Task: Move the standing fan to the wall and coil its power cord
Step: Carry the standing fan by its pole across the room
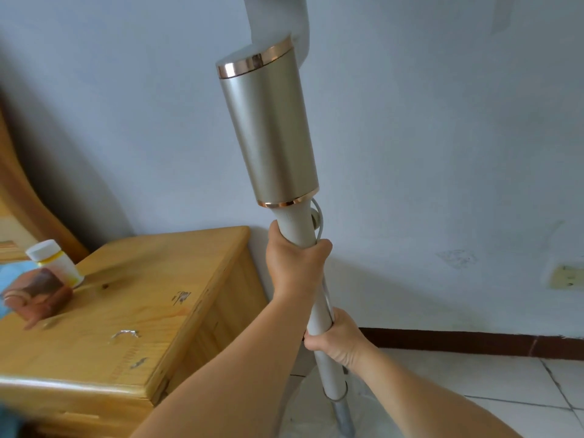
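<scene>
The standing fan (268, 134) fills the middle of the view, close to the pale wall; its gold cylinder with copper rings sits above a white pole, and the head is cut off at the top. My left hand (292, 263) grips the pole just below the cylinder. Lower down, my right hand (339, 338) grips the same pole. A thin white power cord (319, 222) loops out under the cylinder and runs down along the pole under both hands. The fan's round base (303, 403) shows faintly on the floor.
A wooden bedside cabinet (151, 305) stands left of the fan, carrying a white bottle (53, 262) and a brown case (39, 294). A wall socket (567, 276) sits at the right. White tiled floor (505, 387) and a dark skirting board lie to the right.
</scene>
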Available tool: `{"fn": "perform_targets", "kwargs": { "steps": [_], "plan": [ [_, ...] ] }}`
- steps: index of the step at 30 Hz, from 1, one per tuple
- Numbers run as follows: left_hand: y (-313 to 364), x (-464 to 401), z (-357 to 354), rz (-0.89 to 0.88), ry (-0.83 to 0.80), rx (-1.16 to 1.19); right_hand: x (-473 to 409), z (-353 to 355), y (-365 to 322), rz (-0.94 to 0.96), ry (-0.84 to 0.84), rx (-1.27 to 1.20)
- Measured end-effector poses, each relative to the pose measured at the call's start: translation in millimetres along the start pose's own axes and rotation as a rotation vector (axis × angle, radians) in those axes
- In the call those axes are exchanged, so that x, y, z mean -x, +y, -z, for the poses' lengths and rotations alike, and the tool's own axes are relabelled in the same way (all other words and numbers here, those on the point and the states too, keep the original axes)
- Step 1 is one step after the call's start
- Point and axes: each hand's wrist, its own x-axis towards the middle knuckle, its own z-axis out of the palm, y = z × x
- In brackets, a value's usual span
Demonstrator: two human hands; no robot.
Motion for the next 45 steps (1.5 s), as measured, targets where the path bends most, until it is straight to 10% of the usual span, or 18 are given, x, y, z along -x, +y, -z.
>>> {"fn": "perform_targets", "kwargs": {
  "steps": [8,28,39,45],
  "plan": [
    [54,-9,33,0.032,-0.033,0.071,31,-7,-63,-0.073,0.103,0.018],
    [430,-24,197,0.161,0.156,0.239,202,-29,-449,0.037,0.130,0.208],
    [559,70,320,0.105,0.337,0.342,304,-71,-579,0.190,-0.730,0.114],
    [587,140,410,0.062,0.411,0.264,373,-150,-596,0.304,-0.732,0.106]
  ]
}}
